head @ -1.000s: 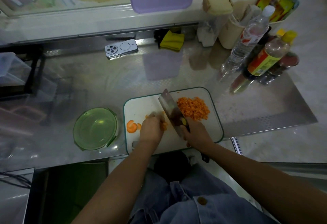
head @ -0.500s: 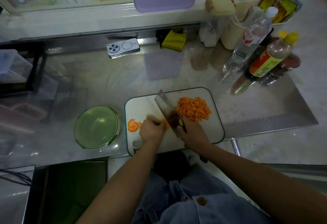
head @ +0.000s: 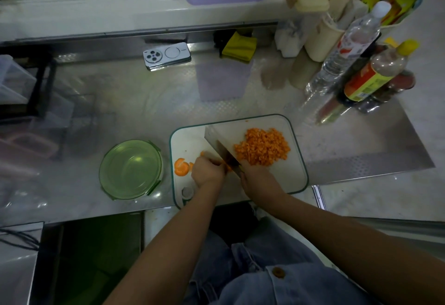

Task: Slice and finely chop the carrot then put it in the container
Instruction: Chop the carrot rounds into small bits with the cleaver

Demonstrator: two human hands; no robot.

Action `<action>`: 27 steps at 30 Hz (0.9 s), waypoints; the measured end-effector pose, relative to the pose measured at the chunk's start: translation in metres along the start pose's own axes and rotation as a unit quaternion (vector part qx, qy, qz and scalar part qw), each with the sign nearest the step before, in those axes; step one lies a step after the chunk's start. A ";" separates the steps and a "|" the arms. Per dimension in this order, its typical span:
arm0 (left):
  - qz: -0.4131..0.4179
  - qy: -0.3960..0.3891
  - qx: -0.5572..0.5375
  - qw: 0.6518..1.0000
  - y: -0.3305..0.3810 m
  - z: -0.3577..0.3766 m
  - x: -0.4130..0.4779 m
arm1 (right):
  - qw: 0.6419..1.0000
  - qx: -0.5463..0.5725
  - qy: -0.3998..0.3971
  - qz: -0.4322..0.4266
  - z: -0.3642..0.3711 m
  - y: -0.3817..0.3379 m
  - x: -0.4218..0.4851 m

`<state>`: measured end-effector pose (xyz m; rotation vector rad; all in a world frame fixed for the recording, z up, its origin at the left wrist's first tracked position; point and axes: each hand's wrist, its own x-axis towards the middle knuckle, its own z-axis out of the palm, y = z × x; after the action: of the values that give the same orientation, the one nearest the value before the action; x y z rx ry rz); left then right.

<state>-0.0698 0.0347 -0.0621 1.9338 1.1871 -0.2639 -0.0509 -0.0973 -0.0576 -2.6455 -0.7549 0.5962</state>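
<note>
Hands: the left hand [head: 208, 172] has its fingers curled down over a carrot piece [head: 228, 166], pinning it to the board. The right hand [head: 255, 179] is wrapped round the handle of the cleaver [head: 222, 142] (the handle itself is hidden inside the fist).
Cleaver: the blade leans over to the right with its broad flat side showing. Its edge is down just beside the left knuckles.
Carrot piece: only a sliver of orange shows between the two hands, on the near middle of the cutting board [head: 297, 174].
Chopped carrot [head: 263, 146]: a heap of fine orange bits on the far right part of the board, just right of the blade.
Slices [head: 181, 167]: a few round ones lie near the board's left edge, just left of the left hand.
Container [head: 131, 169]: round and green (clips on its rim), standing on the table [head: 144, 112] just left of the board.
Farther back: a phone [head: 167, 56] lies camera-side up, a yellow cloth [head: 238, 45] sits to its right, and a clear water bottle [head: 346, 49] and a yellow-capped bottle [head: 375, 73] stand at the far right.
</note>
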 end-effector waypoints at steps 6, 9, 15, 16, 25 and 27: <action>-0.015 -0.017 -0.007 1.000 0.003 -0.003 0.001 | 0.999 -0.024 0.001 -0.023 0.002 -0.006 0.007; -0.019 -0.023 -0.017 0.999 0.002 -0.004 0.001 | 0.999 0.028 0.029 -0.024 0.003 -0.005 0.010; -0.019 -0.009 -0.029 0.999 0.001 -0.003 -0.001 | 0.995 0.065 0.057 -0.040 -0.005 0.000 0.006; -0.018 -0.008 -0.029 0.999 0.001 -0.003 -0.001 | 0.996 0.063 0.049 -0.038 -0.005 0.000 0.006; -0.020 0.007 -0.022 1.000 0.000 0.001 0.001 | 1.000 0.010 -0.014 -0.005 -0.002 -0.005 0.003; -0.026 0.008 -0.021 0.999 0.001 0.001 0.002 | 1.000 0.005 -0.019 -0.003 -0.001 -0.007 0.003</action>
<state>-0.0678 0.0350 -0.0636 1.8744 1.2442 -0.2490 -0.0513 -0.0903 -0.0542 -2.6289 -0.7696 0.6475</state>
